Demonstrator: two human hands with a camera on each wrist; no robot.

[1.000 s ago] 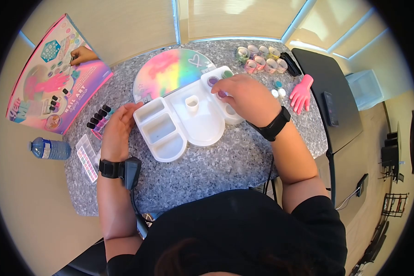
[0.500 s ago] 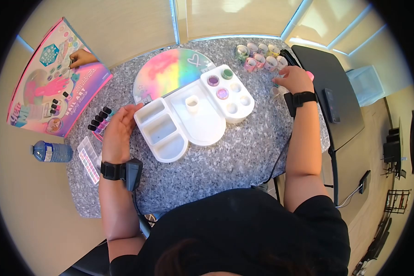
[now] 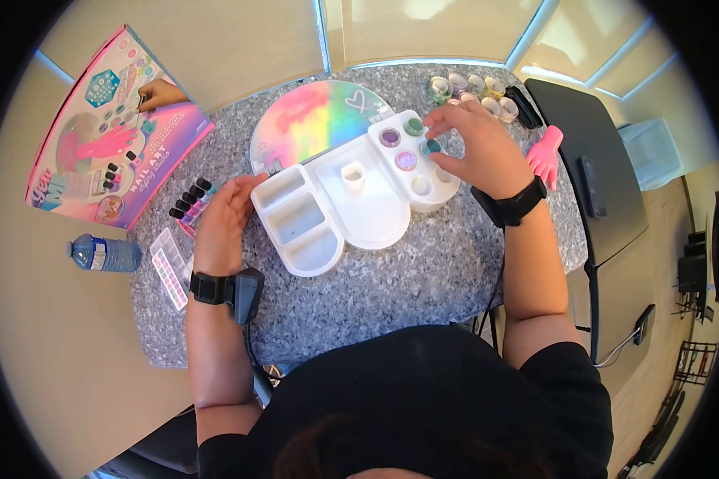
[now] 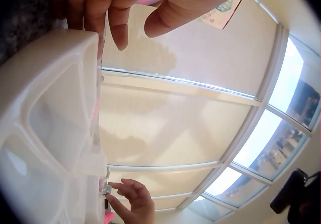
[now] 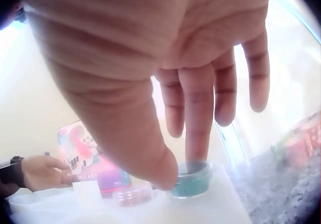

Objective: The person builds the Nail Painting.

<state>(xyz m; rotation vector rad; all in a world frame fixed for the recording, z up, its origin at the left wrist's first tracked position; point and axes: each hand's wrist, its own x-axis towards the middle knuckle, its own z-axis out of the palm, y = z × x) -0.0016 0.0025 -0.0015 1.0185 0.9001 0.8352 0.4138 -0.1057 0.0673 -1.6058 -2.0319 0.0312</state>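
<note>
My right hand (image 3: 487,156) pinches a small teal pot (image 5: 191,188) between thumb and a fingertip, right at a round hole of the white tray (image 3: 375,227). The other fingers extend loosely, clear of the pot. Beside it in the tray's right section sit a green pot (image 3: 413,127), a purple pot (image 3: 390,137) and a pink glitter pot (image 3: 406,160). My left hand (image 3: 222,227) lies by the tray's left edge, its fingers loosely extended against the side wall and holding nothing.
A rainbow semicircular panel (image 3: 311,124) stands behind the tray. Nail polish bottles (image 3: 192,201), a sticker sheet (image 3: 169,275), a water bottle (image 3: 108,254) and a box (image 3: 116,136) are at left. Ribbed rolls (image 3: 475,86) and a pink model hand (image 3: 545,152) are at right.
My right hand left the pink glitter pot in the tray, reached right to the small pots by the pink model hand, and came back with the teal pot. The left hand stayed beside the tray.
</note>
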